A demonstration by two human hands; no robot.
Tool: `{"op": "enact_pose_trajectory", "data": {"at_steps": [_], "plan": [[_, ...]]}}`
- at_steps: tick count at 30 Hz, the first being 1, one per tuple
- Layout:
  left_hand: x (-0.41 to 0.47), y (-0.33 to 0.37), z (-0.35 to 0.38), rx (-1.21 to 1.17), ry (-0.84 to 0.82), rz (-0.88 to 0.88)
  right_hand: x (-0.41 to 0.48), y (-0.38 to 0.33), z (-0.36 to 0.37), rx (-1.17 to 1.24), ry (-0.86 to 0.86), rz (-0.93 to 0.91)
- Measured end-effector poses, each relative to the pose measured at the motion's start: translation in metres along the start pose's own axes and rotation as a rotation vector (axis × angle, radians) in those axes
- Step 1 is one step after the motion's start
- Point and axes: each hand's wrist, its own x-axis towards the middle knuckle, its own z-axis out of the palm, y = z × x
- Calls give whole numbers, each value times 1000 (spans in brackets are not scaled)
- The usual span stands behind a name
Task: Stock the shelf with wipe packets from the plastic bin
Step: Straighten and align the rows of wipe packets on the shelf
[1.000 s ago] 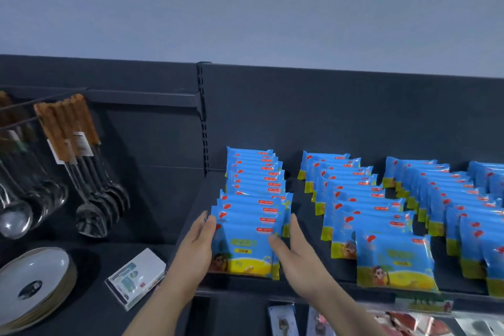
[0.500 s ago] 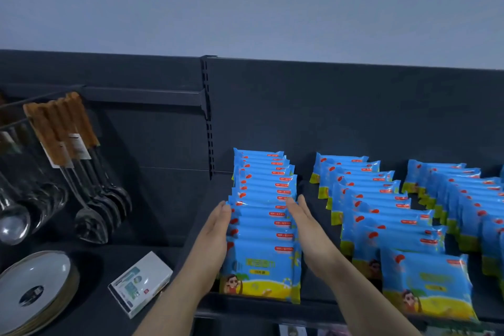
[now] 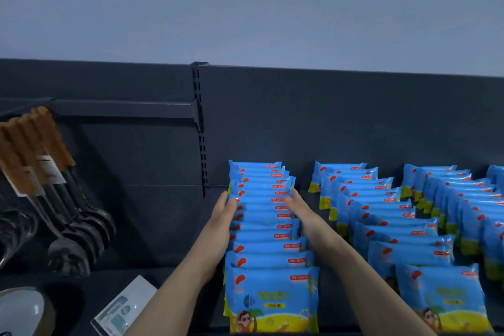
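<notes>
Flat palms slide from front toward back | left hand (image 3: 222, 215) and right hand (image 3: 302, 213), fingers straight, press both sides of leftmost wipe packets row (image 3: 267, 226) | row squares up on shelf (image 3: 338, 324) | plastic bin unseen, probably next

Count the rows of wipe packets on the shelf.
4: the leftmost row, a second row beside it, a third row further right, a fourth row cut by the right edge. More may be hidden.

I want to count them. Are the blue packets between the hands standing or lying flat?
Standing on edge: the wipe packets show their tops, one behind another.
</notes>
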Motion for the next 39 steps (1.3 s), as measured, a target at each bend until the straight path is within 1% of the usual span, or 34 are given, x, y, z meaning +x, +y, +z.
{"op": "enact_pose_trajectory", "data": {"at_steps": [1, 4, 5, 7, 10, 11, 13, 15, 17, 19, 22, 24, 27, 30, 33, 35, 37, 39], "plan": [[3, 0, -4, 9, 4, 4, 3, -2, -5, 1, 29, -10], [24, 6, -11, 28, 56, 4, 22, -12, -17, -72, 197, -31], [32, 10, -10, 24, 61, -9, 29, -15, -18, -87, 215, -36], [44, 15, -5, 22, 44, -50, 43, -17, -17, -85, 185, -7], [43, 19, 2, 63, 27, -68, 53, -16, -7, -54, 64, 57], [44, 18, 2, 95, 25, -44, 55, -15, -6, -62, 41, 62], [44, 22, -1, 113, 25, -11, 58, -15, -10, -113, 53, 18], [53, 25, -7, 118, 41, 9, 61, -16, -14, -203, 128, -18], [64, 31, -10, 214, 65, 51, 66, -18, -15, -403, 203, -62], [74, 36, -12, 302, 57, 72, 74, -17, -16, -623, 173, -93], [88, 33, -12, 451, -19, 71, 80, -22, -8, -719, 80, -30], [94, 28, -10, 515, -44, 50, 85, -22, -8, -731, 64, 14], [97, 26, -10, 514, -77, 40, 86, -24, -8, -749, 31, 38], [89, 31, -17, 436, -72, 31, 78, -30, -13, -744, -1, 34], [64, 34, -26, 360, -87, 55, 58, -36, -22, -736, -23, 9], [42, 29, -31, 313, -146, 56, 37, -37, -24, -674, -101, 30], [22, 22, -29, 276, -201, 19, 18, -30, -19, -565, -194, 55], [10, 14, -23, 224, -205, -9, 8, -20, -10, -488, -227, 75]]}}
